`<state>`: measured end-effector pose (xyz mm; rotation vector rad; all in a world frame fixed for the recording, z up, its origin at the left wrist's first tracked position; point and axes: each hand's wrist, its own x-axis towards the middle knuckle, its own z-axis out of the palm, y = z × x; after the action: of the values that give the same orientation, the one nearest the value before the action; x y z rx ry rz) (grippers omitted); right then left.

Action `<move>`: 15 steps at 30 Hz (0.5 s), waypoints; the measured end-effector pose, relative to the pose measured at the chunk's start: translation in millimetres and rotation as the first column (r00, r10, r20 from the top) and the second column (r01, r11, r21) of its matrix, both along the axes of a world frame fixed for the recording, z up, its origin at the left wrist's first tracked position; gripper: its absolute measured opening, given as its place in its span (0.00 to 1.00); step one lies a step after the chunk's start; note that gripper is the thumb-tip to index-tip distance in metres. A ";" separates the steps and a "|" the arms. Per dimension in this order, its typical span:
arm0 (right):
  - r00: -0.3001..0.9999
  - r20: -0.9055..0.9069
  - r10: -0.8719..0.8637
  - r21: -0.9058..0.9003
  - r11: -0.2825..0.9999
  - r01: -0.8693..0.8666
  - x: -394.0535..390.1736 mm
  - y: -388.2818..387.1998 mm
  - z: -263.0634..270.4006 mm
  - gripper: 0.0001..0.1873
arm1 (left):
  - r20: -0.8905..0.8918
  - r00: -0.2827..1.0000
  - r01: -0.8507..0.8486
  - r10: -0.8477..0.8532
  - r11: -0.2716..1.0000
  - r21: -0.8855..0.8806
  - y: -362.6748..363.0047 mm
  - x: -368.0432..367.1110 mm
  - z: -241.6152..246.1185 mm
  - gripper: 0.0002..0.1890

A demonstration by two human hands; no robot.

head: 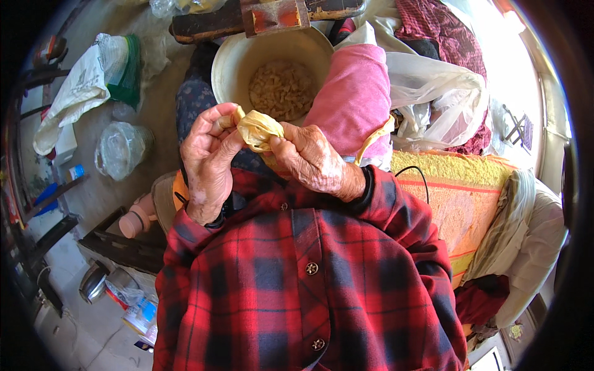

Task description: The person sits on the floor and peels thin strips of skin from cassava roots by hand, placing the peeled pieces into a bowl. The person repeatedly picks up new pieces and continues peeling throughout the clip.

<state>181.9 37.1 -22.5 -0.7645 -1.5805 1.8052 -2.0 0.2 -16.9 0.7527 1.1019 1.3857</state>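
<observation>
Between both hands, above the near rim of a deep pale bucket (227, 69), is a crumpled, folded strip of yellowish material (260, 130), perhaps corn husk. My left hand (209, 157) pinches its left end with thumb and fingers. The right side of the bundle is gripped by my right hand (318, 160). Many small pale pieces (280, 90) lie at the bottom of the bucket. Another yellowish strip (373, 139) hangs over the pink cloth (355, 97) on my right leg.
A dark worn wooden bench (209, 24) stands beyond the bucket. Clear plastic bags (123, 148) and a white-green sack (123, 69) lie on the floor at left. To the right are a translucent plastic bag (436, 88) and an orange-yellow towel (464, 199) on the seat.
</observation>
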 end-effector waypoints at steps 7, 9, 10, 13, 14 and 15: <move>1.000 0.003 -0.015 -0.067 0.998 0.015 -4.5 -1.1 -3.0 0.12 | -0.257 0.966 0.063 -0.041 0.995 0.077 -1.3 5.8 4.3 0.11; 1.000 0.002 -0.028 -0.018 0.999 0.028 -5.3 -1.1 -3.5 0.12 | -0.214 0.973 0.099 -0.082 0.993 0.070 -3.4 6.0 10.6 0.12; 1.000 -0.006 -0.026 -0.009 1.000 0.026 -5.8 -1.0 -3.4 0.11 | -0.210 0.972 0.123 -0.101 0.988 0.096 -5.0 6.6 13.4 0.12; 1.000 -0.006 -0.018 0.025 1.000 0.018 -6.9 -1.3 -2.3 0.11 | -0.323 0.929 0.205 -0.180 0.978 0.043 -5.1 4.3 18.2 0.15; 1.000 0.011 -0.019 0.042 0.999 0.019 -6.8 -1.5 -1.4 0.11 | -0.299 0.935 0.201 -0.191 0.979 0.006 -4.7 3.3 18.9 0.15; 0.999 0.038 -0.019 0.043 0.999 0.018 -6.8 -1.6 -0.7 0.11 | -0.270 0.942 0.201 -0.201 0.979 -0.028 -4.2 3.2 19.0 0.15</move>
<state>175.1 35.5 -23.2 -0.7959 -1.6259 1.7477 1.2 -4.0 2.2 1.0497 1.1994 1.1316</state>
